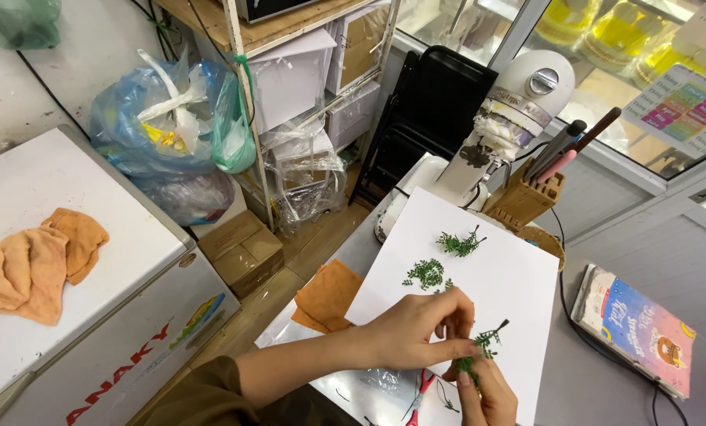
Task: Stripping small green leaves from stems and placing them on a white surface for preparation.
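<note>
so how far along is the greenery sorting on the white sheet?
Done: two small green sprigs, and, lie apart on the white sheet. In hand: both hands, left hand and right hand, pinch a third sprig. Left: red-handled scissors lie idle below; how much greenery remains can't be told.

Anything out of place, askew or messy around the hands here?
Mostly tidy. Both hands hold a green sprig over the white sheet, which overhangs the counter edge. A crumpled orange cloth lies on the chest freezer.
</note>
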